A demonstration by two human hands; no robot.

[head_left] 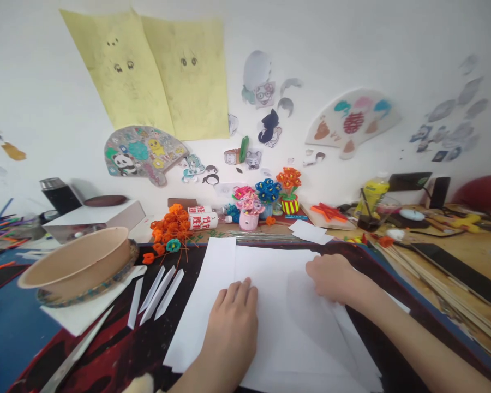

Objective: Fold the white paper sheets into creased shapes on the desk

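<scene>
Several white paper sheets (278, 305) lie overlapping on the dark mat. On their left part rests my left hand (231, 322), palm down, fingers slightly apart and holding nothing. My right hand (331, 275) is at the upper right edge of the sheets, its fingers curled together against the paper; whether it pinches an edge is hidden. Left of the sheets lie several narrow folded paper strips (159, 295). Smaller white paper pieces (311, 232) lie beyond the top edge.
Scissors (76, 357) and a beige bowl (77, 262) are at the left. Orange craft flowers (172, 224), potted flowers (249, 207) and bottles (204, 219) stand behind. Wooden sticks (442, 297) and a phone (460, 273) lie at the right.
</scene>
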